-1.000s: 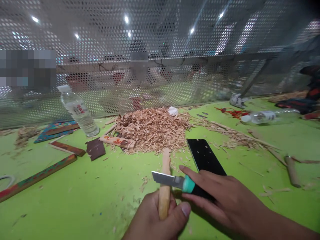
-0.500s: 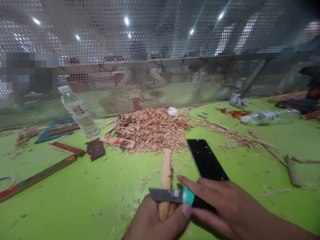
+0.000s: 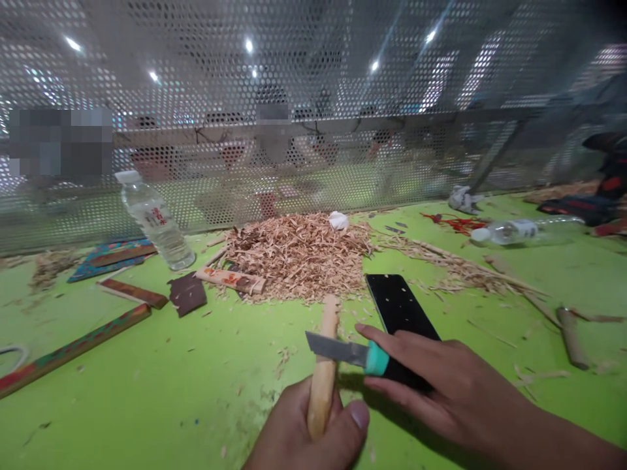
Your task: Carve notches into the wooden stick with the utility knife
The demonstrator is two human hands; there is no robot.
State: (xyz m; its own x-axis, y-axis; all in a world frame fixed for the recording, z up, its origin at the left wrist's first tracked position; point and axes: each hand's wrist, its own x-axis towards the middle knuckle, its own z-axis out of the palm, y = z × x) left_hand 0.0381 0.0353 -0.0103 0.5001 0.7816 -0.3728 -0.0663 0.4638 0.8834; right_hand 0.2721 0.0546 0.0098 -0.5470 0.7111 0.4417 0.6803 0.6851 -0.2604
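Observation:
Low in the middle, my left hand point(image 3: 308, 434) is closed around the near end of a slim carved wooden stick point(image 3: 323, 388), which points away from me and has notches along its far right edge. My right hand point(image 3: 435, 385) grips a carving knife point(image 3: 377, 359) with a black and teal handle. Its flat, slant-tipped blade lies across the stick, partway along it, with the tip to the left. Just beyond my right hand, a black phone point(image 3: 401, 307) lies on the green table point(image 3: 171, 391), dotted with shavings and partly covered by my fingers.
A heap of wood shavings point(image 3: 298, 254) lies ahead, with a white crumpled scrap point(image 3: 337, 220) on top. A water bottle point(image 3: 159, 222) leans at left near painted wood strips point(image 3: 78, 349). Another bottle point(image 3: 531, 230) lies at right, near a power tool point(image 3: 588, 196). A perforated metal screen point(image 3: 313, 156) stands behind.
My right hand and the knife have moved away from me along the stick, from beside my left thumb to farther up. The blade now tilts down to the right.

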